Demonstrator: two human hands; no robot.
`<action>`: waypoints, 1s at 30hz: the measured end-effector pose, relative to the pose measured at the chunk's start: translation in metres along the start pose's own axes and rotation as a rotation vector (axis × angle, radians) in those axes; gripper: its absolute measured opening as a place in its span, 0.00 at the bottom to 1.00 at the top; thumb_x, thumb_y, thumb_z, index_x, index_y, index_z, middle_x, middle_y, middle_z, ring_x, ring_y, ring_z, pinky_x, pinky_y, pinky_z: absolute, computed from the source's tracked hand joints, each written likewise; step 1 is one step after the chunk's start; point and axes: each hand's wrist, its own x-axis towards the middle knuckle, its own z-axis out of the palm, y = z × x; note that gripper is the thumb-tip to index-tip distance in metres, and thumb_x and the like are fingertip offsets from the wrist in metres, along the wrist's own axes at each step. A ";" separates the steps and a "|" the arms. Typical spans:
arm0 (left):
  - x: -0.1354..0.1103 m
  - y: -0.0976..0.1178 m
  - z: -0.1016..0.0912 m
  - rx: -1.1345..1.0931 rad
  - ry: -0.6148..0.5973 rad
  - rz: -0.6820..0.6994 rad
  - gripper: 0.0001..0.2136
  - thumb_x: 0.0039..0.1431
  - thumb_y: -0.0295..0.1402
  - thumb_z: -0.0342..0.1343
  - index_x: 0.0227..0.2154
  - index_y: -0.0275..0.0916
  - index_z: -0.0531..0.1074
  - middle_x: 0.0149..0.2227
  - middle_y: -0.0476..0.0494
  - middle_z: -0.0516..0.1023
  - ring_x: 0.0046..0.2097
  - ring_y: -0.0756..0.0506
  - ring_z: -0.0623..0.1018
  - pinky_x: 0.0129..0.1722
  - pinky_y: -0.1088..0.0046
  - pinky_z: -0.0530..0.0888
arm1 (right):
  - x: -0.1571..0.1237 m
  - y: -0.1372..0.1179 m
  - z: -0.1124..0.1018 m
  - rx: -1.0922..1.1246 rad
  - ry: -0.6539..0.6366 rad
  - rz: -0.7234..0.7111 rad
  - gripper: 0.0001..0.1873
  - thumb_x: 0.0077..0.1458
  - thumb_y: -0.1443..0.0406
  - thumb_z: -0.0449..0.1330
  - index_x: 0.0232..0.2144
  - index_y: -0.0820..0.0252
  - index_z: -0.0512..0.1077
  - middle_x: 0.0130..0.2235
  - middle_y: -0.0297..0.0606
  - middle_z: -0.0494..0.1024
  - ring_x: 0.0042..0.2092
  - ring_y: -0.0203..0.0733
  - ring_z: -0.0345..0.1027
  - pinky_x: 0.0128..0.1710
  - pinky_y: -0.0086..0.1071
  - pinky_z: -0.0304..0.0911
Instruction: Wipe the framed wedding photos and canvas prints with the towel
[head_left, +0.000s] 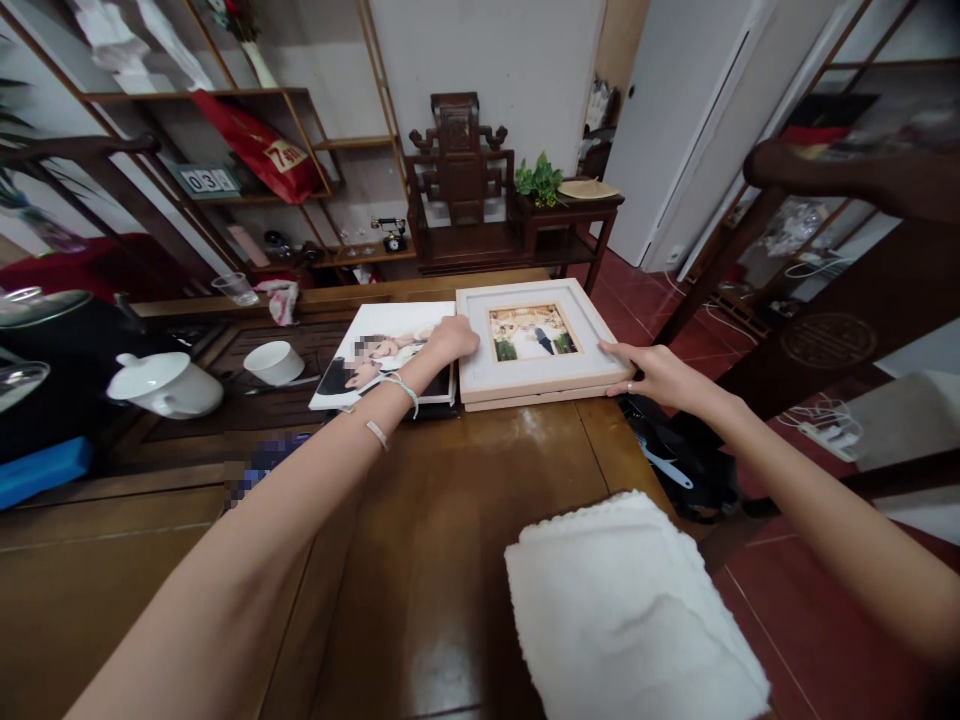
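Slipping is our worry: if our right hand (646,376) loosens its pinch on the right edge of the picture frame (535,334), which lies far on the worktop (450,500), it may scrape the photo panel (373,335) at left. Our right thumb sits low; our left hand (453,342) curls at the left edge, its grip we cannot tell.

Forearms (300,500) are bare tbh, just a pale greenish-white, kinda braided-looking bracelet (405,387) around the left wrist (424,374), plus a small whitish strip (377,434) further up, can't tell what. Right grip (656,375) has a slim shiny ring (629,386) on one finger.
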 end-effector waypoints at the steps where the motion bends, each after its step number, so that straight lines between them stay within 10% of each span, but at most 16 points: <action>1: -0.001 0.000 -0.001 0.008 -0.005 -0.009 0.20 0.53 0.32 0.54 0.49 0.28 0.71 0.52 0.22 0.73 0.52 0.32 0.76 0.45 0.65 0.72 | 0.001 0.001 0.000 -0.001 -0.002 0.005 0.41 0.48 0.58 0.66 0.62 0.62 0.59 0.55 0.50 0.72 0.48 0.52 0.71 0.48 0.39 0.64; 24: -0.022 -0.015 -0.014 0.042 0.059 0.074 0.24 0.60 0.46 0.49 0.48 0.28 0.72 0.50 0.24 0.75 0.52 0.34 0.75 0.49 0.66 0.70 | 0.004 -0.004 0.006 0.059 0.107 0.008 0.39 0.45 0.59 0.67 0.59 0.58 0.63 0.54 0.45 0.74 0.47 0.52 0.72 0.46 0.41 0.66; 30: -0.048 -0.064 -0.037 -0.012 0.111 0.114 0.22 0.63 0.43 0.43 0.49 0.35 0.72 0.45 0.35 0.79 0.51 0.40 0.76 0.49 0.71 0.69 | -0.024 -0.030 -0.001 0.030 0.191 -0.006 0.40 0.51 0.62 0.63 0.64 0.58 0.55 0.59 0.47 0.68 0.56 0.56 0.66 0.54 0.48 0.62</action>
